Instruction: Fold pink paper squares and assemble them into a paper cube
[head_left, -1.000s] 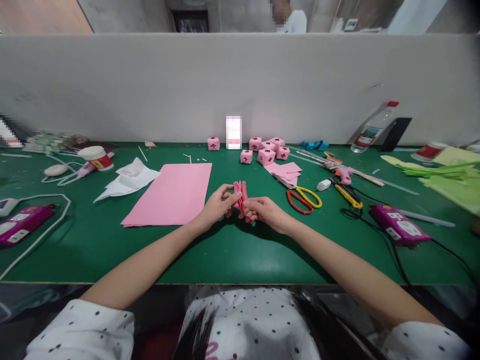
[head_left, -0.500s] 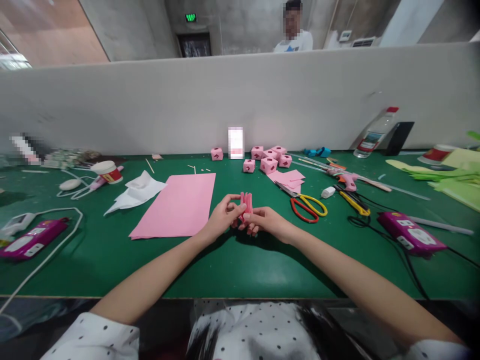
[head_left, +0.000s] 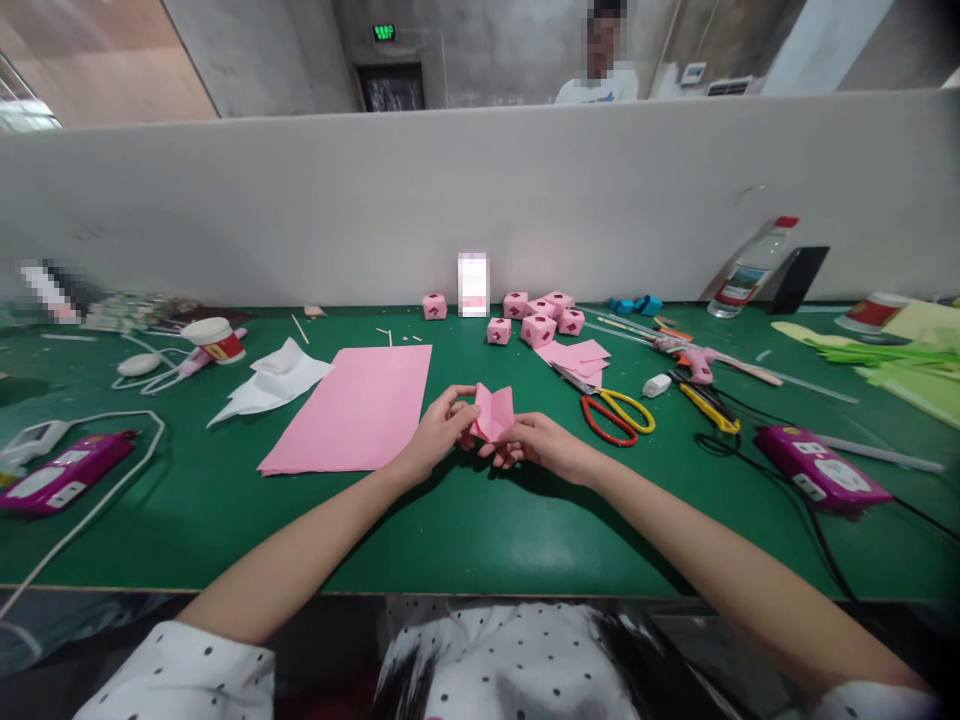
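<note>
A small piece of folded pink paper (head_left: 496, 412) is held up between both hands over the green table, its creased panels spread partly apart. My left hand (head_left: 448, 425) pinches its left edge, thumb in front. My right hand (head_left: 536, 445) grips the lower right corner, fingers curled beneath. Left of the hands lies a stack of pink paper sheets (head_left: 360, 405). Beyond them sit several folded pink paper cubes (head_left: 538, 330) and some small pink paper pieces (head_left: 585, 355). Scissors (head_left: 619, 415) with red and yellow handles rest to the right.
A lit phone (head_left: 473, 285) leans on the grey partition (head_left: 300, 210). White crumpled paper (head_left: 281, 380) and a paper cup (head_left: 215, 340) are on the left. A pink glue gun (head_left: 697, 362), a utility knife (head_left: 709, 405), a purple power strip (head_left: 821, 465) and a bottle (head_left: 750, 270) stand or lie at right.
The folded pink paper, earlier squeezed into a narrow upright bundle, has been spread wider. The hands have stayed in nearly the same place. A person behind the partition has shifted slightly right.
</note>
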